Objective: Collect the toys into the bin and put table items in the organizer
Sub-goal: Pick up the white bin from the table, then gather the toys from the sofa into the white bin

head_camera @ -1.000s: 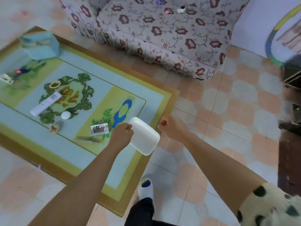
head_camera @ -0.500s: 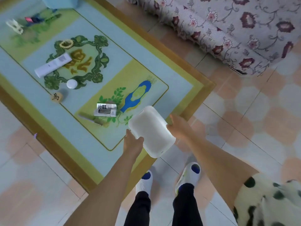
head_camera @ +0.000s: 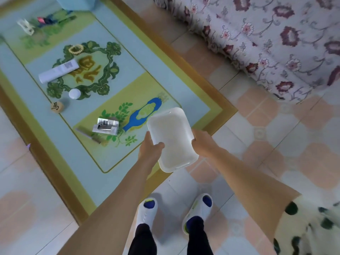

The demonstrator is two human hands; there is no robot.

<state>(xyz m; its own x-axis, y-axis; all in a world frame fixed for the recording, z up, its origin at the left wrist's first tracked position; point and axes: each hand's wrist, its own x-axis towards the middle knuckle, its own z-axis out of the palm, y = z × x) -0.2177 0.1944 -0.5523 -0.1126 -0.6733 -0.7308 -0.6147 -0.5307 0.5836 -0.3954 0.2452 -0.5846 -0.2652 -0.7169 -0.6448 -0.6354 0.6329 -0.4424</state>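
I hold a white plastic bin [head_camera: 172, 138] above the corner of the patterned table [head_camera: 184, 85]. My left hand [head_camera: 151, 149] grips its left rim, thumb on the inside. My right hand [head_camera: 203, 144] grips the right rim. On the table lie a white remote [head_camera: 58, 70], a white ball [head_camera: 74, 93], a round wooden chess piece [head_camera: 57, 107], a beaded bracelet [head_camera: 75, 49], a small silver box [head_camera: 106, 126], a comb [head_camera: 88, 134], a white clip [head_camera: 26, 27] and a dark toy with a red part [head_camera: 46, 20].
A light blue container [head_camera: 77, 2] stands at the table's far edge. A floral sofa [head_camera: 266, 39] fills the upper right. My feet in white slippers [head_camera: 148, 211] stand on the tiled floor by the table's near corner.
My view tilted down and closer to the table. My right hand came over from free air and took hold of the bin's right rim; the bin turned open side up between both hands.
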